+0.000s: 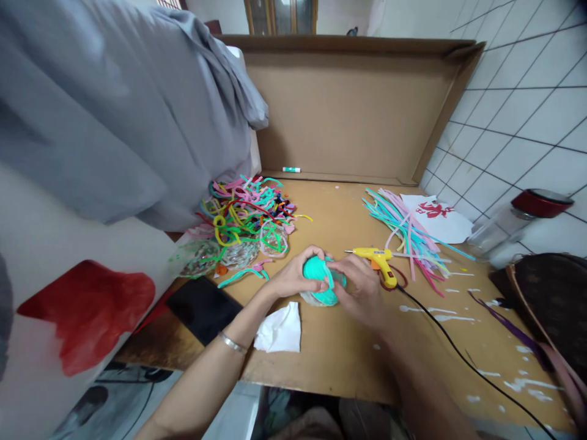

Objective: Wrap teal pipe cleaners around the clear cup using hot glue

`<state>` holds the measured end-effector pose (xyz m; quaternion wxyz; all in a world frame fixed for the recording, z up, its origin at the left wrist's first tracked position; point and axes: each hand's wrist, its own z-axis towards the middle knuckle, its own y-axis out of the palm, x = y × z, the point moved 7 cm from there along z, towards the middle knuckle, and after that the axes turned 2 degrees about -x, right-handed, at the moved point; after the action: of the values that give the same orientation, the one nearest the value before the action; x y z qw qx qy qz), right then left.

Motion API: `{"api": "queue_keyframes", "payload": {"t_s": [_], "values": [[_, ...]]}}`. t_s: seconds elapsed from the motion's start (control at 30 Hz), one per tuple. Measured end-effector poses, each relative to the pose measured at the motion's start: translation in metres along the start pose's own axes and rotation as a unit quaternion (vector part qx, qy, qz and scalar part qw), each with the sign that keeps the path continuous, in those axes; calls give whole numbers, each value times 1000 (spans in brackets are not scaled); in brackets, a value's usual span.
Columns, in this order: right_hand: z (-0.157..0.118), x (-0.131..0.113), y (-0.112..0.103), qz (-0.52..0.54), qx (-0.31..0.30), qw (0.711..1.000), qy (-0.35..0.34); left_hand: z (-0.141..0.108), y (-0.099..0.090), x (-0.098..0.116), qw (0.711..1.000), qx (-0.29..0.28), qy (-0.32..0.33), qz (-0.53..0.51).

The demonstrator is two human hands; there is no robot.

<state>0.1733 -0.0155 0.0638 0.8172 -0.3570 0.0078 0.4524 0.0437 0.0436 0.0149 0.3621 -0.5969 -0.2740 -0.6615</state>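
A round turquoise piece [316, 269], which looks made of fuzzy pipe cleaners, is held above the table. My left hand [300, 275], with a silver bangle on its wrist, curls around its left side, thumb in front. From the right, my right hand [362, 287] pinches a turquoise strip at the piece's edge; its fingertips are partly hidden. Something clear and pale shows under the piece. Close behind my right hand lies a yellow hot glue gun [373, 253], its nozzle pointing left. A crumpled white tissue [279, 328] is near my left wrist.
Tangled pipe cleaners [243, 211] lie at left, straight ones [403, 226] at right. A dark flat tablet-like object [204, 310], a glass bottle [504, 226], a brown bag [550, 305] and a glue-gun cord [449, 342] surround the work area. A cardboard panel [348, 116] stands behind.
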Motion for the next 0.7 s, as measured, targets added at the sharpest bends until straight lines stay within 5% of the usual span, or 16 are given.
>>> {"api": "queue_keyframes", "payload": {"t_s": [0.17,0.7], "values": [[1,-9,-2,-107,13,992,-67,0,5,2,1000,-10,-13,22],[3,-18,0,-172,42,974,-141,-4,10,11,996,-12,-33,85]]}}
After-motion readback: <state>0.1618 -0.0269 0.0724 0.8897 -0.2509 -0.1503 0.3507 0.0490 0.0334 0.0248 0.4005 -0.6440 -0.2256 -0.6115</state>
